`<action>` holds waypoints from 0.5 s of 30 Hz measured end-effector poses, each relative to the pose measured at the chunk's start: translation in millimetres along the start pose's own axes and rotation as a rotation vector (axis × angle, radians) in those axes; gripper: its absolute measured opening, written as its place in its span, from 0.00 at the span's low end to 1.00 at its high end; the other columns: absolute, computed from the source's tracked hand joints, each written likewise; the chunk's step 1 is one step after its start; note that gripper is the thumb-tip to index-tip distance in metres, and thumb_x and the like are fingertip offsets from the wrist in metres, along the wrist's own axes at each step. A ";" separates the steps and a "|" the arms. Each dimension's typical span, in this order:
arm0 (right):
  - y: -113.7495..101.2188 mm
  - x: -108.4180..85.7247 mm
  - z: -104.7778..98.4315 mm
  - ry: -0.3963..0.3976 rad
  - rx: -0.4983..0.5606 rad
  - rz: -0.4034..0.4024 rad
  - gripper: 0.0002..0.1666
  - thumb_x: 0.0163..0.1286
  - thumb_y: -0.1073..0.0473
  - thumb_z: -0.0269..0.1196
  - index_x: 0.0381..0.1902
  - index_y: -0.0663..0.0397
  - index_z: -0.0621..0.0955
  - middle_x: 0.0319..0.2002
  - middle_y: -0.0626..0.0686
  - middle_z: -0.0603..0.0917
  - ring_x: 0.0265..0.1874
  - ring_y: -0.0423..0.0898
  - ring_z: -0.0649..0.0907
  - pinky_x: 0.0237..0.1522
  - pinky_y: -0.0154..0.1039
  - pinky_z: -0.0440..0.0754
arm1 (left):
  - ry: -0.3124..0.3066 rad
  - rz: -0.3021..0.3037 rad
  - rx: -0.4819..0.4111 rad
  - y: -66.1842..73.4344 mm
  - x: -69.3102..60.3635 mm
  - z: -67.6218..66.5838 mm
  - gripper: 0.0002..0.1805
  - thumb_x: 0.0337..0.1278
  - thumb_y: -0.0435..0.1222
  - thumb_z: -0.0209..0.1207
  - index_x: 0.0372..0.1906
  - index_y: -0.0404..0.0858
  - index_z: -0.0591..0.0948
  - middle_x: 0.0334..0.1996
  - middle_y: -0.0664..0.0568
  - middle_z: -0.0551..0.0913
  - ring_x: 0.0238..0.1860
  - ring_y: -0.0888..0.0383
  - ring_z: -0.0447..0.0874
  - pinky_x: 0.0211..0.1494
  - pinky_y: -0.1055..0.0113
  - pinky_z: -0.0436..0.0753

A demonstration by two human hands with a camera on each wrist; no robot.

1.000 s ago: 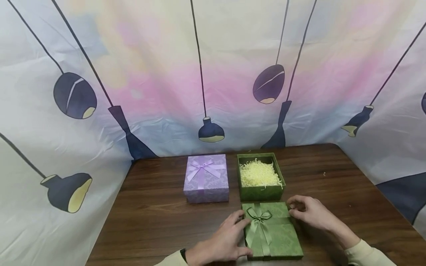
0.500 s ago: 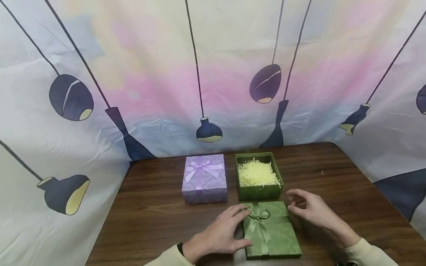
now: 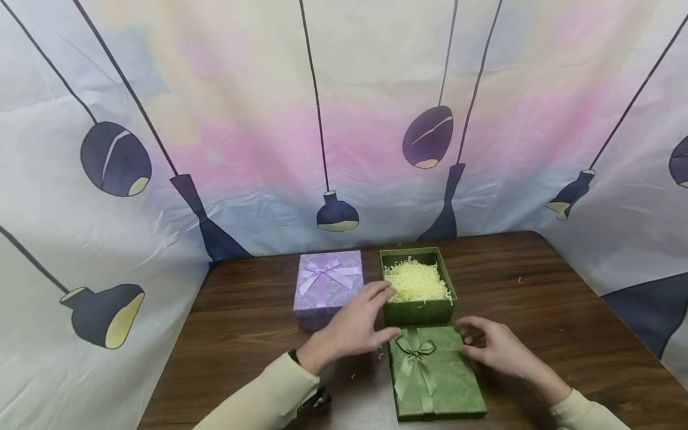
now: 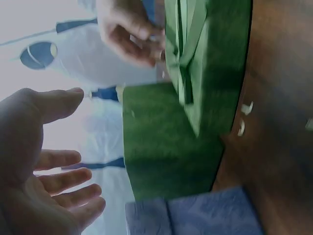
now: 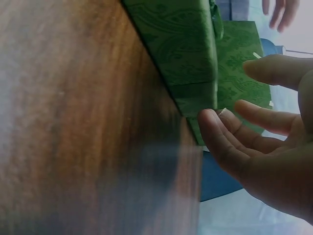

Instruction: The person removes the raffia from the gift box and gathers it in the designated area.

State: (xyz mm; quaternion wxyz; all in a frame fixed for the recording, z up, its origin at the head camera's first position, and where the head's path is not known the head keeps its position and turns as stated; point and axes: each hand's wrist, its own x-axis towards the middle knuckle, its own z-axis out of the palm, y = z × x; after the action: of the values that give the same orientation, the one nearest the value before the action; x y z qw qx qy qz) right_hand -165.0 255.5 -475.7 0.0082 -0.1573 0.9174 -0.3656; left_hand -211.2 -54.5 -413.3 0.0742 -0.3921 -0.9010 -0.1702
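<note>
A green gift-box lid [image 3: 441,376] with a ribbon bow lies on the table, nearest my right hand [image 3: 500,349]. That hand is at its right edge with loosely bent fingers; in the right wrist view a fingertip [image 5: 209,120] is close to the lid's side, and I cannot tell whether it touches. Behind the lid stands the open green box [image 3: 419,313], filled with pale yellow shredded paper [image 3: 416,279]. My left hand [image 3: 355,322], fingers spread and holding nothing, hovers between the lid, the green box and a purple gift box [image 3: 328,286].
All of this stands on a dark wooden table [image 3: 242,352]. A few loose paper shreds lie about, one shred [image 3: 353,376] left of the lid and another [image 3: 519,280] to the far right. A printed curtain [image 3: 258,149] hangs behind the table.
My left hand has left the lid's left side and moved up and away toward the green box. The right hand has shifted slightly, staying by the lid. The lid and boxes lie as before.
</note>
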 end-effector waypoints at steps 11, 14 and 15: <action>2.8 -5.6 4.6 -0.028 0.017 -0.023 0.27 0.55 0.63 0.72 0.53 0.64 0.79 0.44 0.57 0.83 0.34 0.38 0.82 0.30 0.31 0.80 | -0.049 -0.091 0.009 -30.0 35.8 -2.3 0.43 0.53 0.54 0.66 0.70 0.36 0.67 0.70 0.43 0.66 0.70 0.48 0.64 0.73 0.57 0.64; 3.9 -6.4 4.1 -0.043 0.034 -0.021 0.27 0.55 0.65 0.71 0.53 0.66 0.79 0.45 0.58 0.83 0.34 0.37 0.82 0.29 0.31 0.81 | -0.060 -0.105 -0.009 -32.1 38.8 -1.2 0.43 0.53 0.54 0.66 0.70 0.37 0.67 0.70 0.42 0.65 0.70 0.47 0.64 0.72 0.56 0.65; 4.3 -6.6 3.9 -0.045 0.036 -0.021 0.27 0.55 0.66 0.70 0.53 0.66 0.78 0.45 0.59 0.83 0.33 0.37 0.82 0.29 0.31 0.81 | -0.059 -0.104 -0.010 -32.5 40.0 -0.8 0.43 0.53 0.53 0.66 0.70 0.36 0.67 0.70 0.41 0.65 0.70 0.47 0.65 0.72 0.56 0.65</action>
State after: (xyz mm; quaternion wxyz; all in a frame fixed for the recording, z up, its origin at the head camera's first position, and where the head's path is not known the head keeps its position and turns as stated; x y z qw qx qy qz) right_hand -159.4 257.7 -482.1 0.0277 -0.1749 0.9085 -0.3785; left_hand -262.2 -48.1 -409.9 0.0367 -0.3499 -0.9211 -0.1668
